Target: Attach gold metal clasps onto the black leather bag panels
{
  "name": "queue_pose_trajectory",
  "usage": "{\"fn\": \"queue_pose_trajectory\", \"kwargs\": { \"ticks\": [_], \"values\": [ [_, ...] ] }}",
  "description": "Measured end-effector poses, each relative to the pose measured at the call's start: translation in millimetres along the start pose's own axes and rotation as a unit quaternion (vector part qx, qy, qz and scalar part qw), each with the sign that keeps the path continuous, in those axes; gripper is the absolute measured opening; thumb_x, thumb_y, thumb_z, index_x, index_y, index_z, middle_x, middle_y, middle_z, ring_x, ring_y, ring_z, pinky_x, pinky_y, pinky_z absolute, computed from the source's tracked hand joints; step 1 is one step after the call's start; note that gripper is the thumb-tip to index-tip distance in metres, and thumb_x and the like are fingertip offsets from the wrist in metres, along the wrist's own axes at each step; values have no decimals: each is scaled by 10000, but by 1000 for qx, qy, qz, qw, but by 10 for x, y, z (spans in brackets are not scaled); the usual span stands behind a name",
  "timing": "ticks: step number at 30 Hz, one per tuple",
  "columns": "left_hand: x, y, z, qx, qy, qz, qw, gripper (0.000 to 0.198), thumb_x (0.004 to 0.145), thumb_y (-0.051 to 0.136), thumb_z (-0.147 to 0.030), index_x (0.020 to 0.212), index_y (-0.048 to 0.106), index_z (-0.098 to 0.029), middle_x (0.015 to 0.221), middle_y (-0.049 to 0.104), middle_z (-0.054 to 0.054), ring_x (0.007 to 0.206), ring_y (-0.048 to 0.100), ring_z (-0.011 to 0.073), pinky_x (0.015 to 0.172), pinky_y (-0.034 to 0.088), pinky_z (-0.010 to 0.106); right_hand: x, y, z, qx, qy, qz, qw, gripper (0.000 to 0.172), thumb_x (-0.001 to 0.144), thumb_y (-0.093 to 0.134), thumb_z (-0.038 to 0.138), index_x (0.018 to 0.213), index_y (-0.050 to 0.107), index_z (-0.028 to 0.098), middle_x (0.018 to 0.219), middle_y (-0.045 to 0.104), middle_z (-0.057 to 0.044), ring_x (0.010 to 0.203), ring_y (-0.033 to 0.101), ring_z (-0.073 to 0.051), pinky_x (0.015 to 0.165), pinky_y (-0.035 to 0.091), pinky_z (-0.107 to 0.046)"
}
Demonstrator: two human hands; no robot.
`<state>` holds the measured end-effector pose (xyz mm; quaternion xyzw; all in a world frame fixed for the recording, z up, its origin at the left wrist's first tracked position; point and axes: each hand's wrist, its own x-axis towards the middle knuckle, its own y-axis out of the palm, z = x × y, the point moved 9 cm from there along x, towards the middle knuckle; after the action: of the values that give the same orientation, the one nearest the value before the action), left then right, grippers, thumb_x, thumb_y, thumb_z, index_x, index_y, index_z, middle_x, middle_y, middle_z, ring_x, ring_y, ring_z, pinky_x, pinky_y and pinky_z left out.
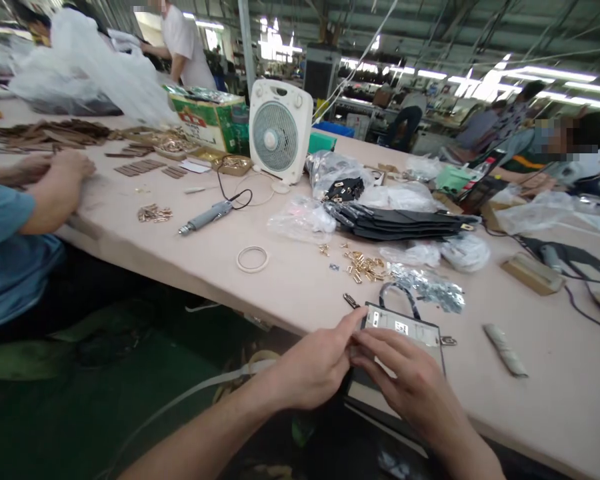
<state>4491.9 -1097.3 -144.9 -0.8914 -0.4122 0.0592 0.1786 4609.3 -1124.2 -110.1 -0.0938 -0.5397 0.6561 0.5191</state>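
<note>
A small black-edged handbag piece (427,335) with a pale grey panel lies at the table's front edge. Its looped dark handle (404,292) points away from me. Metal-fitted tabs stick out on both sides, one tab (448,341) at the right and one tab (351,301) at the left. My left hand (320,365) grips the bag's left edge, index finger stretched along the upper corner. Over the panel, my right hand (410,373) is closed, its fingertips pressed together against the left hand. Whatever lies between those fingertips is hidden.
Gold metal fittings (364,265) and silvery small plates (437,290) lie beyond the bag. Black strips (405,223) are stacked behind them. A tape roll (253,259), an electric screwdriver (206,218) and a fan (280,130) stand leftward. A co-worker's hands (70,167) work at far left.
</note>
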Motion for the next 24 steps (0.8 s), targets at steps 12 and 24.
{"fn": "queue_pose_trajectory", "kwargs": {
  "ticks": [12, 24],
  "values": [
    [25, -29, -89, 19, 11, -14, 1000, 490, 993, 467, -190, 1480, 505, -212, 1213, 736, 100, 1066, 692, 243, 949, 517, 332, -71, 6, 54, -56, 25, 16, 998, 193, 1018, 598, 232, 1172, 705, 276, 996, 716, -62, 862, 684, -205, 794, 555, -331],
    [88, -6, 28, -67, -32, 17, 997, 247, 971, 588, -307, 900, 764, -150, 821, 731, 32, 776, 638, 152, 737, 451, 236, -145, -11, 168, -57, 18, -32, 998, 112, 1027, 526, 141, 1030, 605, 219, 948, 639, -63, 856, 609, -203, 748, 507, -320]
  ]
}}
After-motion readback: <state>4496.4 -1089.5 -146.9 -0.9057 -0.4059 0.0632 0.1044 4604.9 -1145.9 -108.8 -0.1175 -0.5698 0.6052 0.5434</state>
